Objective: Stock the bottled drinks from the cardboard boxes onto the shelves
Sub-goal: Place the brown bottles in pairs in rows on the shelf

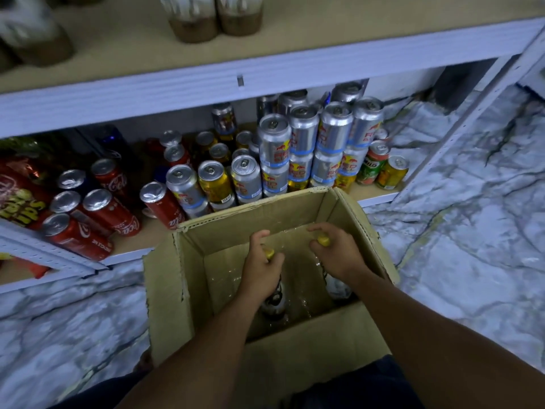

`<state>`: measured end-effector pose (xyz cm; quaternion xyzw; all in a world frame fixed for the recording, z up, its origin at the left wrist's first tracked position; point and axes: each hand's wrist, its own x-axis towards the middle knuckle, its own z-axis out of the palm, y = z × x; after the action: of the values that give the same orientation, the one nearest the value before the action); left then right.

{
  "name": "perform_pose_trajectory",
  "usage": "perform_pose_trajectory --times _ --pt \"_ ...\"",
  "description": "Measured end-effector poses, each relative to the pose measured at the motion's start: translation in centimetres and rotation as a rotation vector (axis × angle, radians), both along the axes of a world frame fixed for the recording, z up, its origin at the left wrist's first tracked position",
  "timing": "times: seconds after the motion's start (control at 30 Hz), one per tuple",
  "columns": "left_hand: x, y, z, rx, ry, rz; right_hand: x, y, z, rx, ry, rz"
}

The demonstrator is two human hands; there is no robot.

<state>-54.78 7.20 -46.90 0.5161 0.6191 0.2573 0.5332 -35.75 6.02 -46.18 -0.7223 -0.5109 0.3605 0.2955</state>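
Note:
An open cardboard box (177,290) stands on the floor in front of the shelves. Both my hands reach down into it. My left hand (261,268) grips the neck of a yellow-capped bottle (274,299) at the box's left side. My right hand (339,255) holds the neck of a second yellow-capped bottle (339,287) at the right side. Both bottles stand upright, dark with pale labels, mostly hidden by my hands. Clear plastic wrap lines the bottom of the box.
The lowest shelf (132,249) behind the box holds several red cola cans (109,211), stacked silver energy-drink cans (321,143) and yellow cans. The upper shelf (206,84) carries brown bottles (215,16). Marbled floor (457,231) spreads to the right.

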Motion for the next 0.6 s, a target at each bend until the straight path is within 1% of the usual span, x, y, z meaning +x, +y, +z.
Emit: perform_pose_trajectory --times 0.13,0.3,0.43,0.6 --pt "-0.2 -0.8 5.5 0.159 -0.069 0.045 -0.5 -1.3 4.4 0.083 0.011 -0.014" --pt "-0.7 -2.3 12.9 0.349 -0.091 0.048 -1.1 -2.9 11.0 0.234 0.033 -0.033" --pt "-0.8 -3.5 19.0 0.477 -0.107 0.013 -1.4 -4.7 16.6 0.363 0.051 -0.016" --pt "-0.4 -5.2 25.9 0.599 -0.123 -0.021 -1.5 -7.3 22.6 0.456 0.053 -0.026"
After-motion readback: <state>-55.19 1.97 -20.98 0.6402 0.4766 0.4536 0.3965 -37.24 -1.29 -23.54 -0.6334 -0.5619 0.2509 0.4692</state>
